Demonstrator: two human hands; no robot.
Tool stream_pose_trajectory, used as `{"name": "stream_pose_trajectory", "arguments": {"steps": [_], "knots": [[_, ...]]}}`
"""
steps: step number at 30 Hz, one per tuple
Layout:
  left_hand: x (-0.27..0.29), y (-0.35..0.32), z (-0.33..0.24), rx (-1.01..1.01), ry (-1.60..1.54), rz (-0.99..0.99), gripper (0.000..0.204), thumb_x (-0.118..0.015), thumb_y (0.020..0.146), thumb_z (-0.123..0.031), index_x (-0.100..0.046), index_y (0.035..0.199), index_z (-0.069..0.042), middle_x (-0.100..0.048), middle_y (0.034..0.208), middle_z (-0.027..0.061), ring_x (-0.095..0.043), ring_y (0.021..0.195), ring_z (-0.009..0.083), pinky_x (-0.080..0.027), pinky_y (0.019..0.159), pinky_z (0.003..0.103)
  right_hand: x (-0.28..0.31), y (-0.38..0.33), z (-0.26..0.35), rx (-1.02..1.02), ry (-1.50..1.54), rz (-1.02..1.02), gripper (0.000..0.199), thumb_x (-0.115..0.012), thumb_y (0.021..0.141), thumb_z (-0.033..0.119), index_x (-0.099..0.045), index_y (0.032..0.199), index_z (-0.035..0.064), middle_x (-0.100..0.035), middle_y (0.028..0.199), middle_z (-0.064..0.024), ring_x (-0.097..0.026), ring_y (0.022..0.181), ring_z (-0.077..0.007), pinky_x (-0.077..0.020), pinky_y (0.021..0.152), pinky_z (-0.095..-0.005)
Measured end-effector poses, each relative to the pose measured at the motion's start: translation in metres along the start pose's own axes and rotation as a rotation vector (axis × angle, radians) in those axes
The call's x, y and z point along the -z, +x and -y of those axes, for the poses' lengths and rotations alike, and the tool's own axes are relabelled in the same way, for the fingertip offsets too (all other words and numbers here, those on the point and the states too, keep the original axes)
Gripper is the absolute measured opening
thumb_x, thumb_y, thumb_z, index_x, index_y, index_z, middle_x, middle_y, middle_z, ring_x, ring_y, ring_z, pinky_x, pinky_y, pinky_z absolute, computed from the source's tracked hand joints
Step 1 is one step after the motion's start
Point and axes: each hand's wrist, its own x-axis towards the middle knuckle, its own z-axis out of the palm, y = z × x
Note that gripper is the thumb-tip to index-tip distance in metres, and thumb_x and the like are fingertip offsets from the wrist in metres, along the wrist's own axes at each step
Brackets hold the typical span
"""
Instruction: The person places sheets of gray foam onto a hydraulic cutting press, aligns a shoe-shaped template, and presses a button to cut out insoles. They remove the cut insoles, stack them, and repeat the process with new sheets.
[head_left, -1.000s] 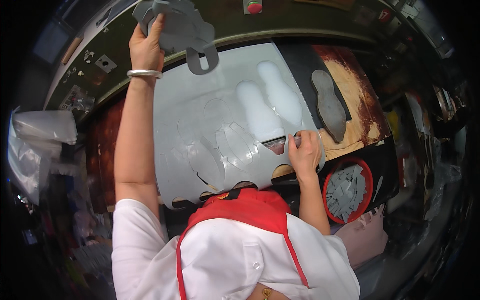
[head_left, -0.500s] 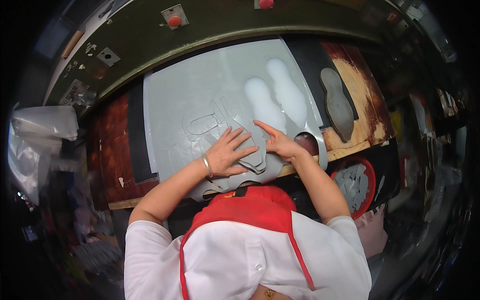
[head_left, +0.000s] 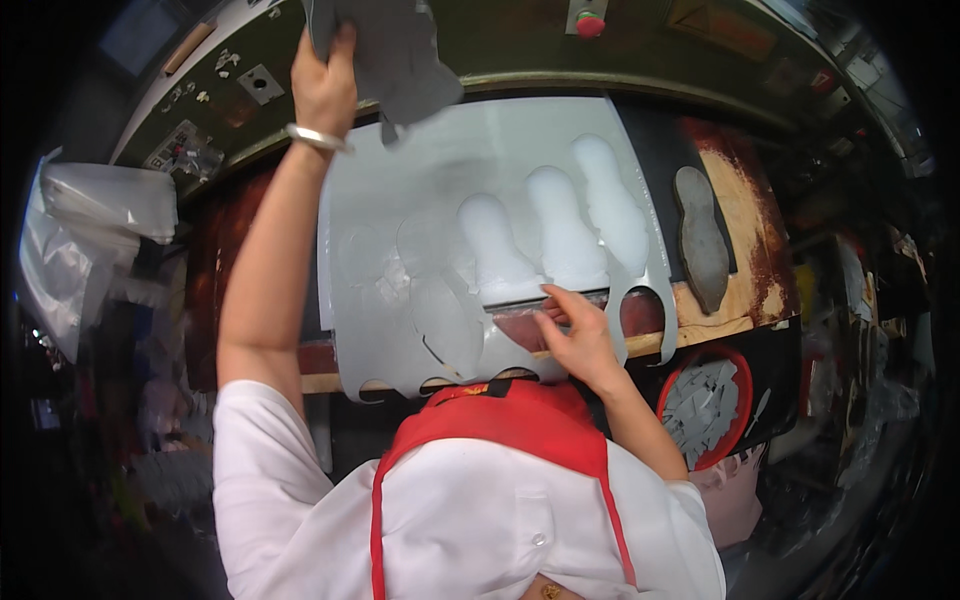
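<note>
in the head view, your left hand (head_left: 322, 88) is raised to the upper left of the frame, fingers closed around a cut-out grey sheet piece (head_left: 392, 60). your right hand (head_left: 580, 335), fingers spread flat, presses the large grey punched sheet (head_left: 440, 250) at lower centre. by my reading you are clearing cut pieces, so next comes steady pressure while you free another.

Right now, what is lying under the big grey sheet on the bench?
Through the sole-shaped holes of the grey sheet shows a white board. The right hand presses its edge. The rest beneath stays covered.

Our left hand (head_left: 322, 85) has left the grey sheet (head_left: 440, 250) and risen, gripping a cut grey piece (head_left: 395, 55); our right hand (head_left: 578, 335) slid to the sheet's lower edge.
</note>
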Motion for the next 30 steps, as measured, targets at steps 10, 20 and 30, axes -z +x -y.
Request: {"name": "stream_pose_trajectory", "arguments": {"steps": [10,20,30], "knots": [[0.043,-0.177,-0.017,-0.474,0.086,1.407,0.074,-0.061,0.063,0.010,-0.055,0.131,-0.021,-0.051,0.128,0.0212,-0.057,0.111,0.0386,-0.052,0.091,0.042,-0.074,0.027,-0.011,-0.217,0.440,0.552,0.091,-0.067,0.077,-0.002,-0.022,0.153,0.0164,-0.043,0.142,-0.0167,-0.055,0.112,-0.0211,-0.0465,0.090,-0.0288],[0.054,-0.255,0.013,-0.331,-0.110,1.009,0.044,-0.069,0.075,-0.007,-0.059,0.118,-0.008,-0.054,0.130,0.0174,-0.053,0.116,0.0350,-0.040,0.105,0.048,-0.057,0.030,0.003,-0.534,0.879,0.609,0.079,-0.055,0.085,-0.002,-0.016,0.153,0.0108,-0.063,0.090,-0.0037,-0.056,0.076,-0.0076,-0.0465,0.072,-0.0227],[0.105,-0.045,0.033,-0.006,-0.033,-0.100,0.030,-0.068,0.090,-0.017,-0.060,0.112,0.001,-0.069,0.098,0.0074,-0.062,0.087,0.0132,-0.049,0.081,0.027,-0.071,-0.001,0.057,-0.078,0.095,0.261,0.035,-0.068,0.083,0.009,-0.062,0.117,0.0020,-0.064,0.098,-0.0164,-0.064,0.082,-0.0246,-0.0524,0.077,-0.0319]]}}
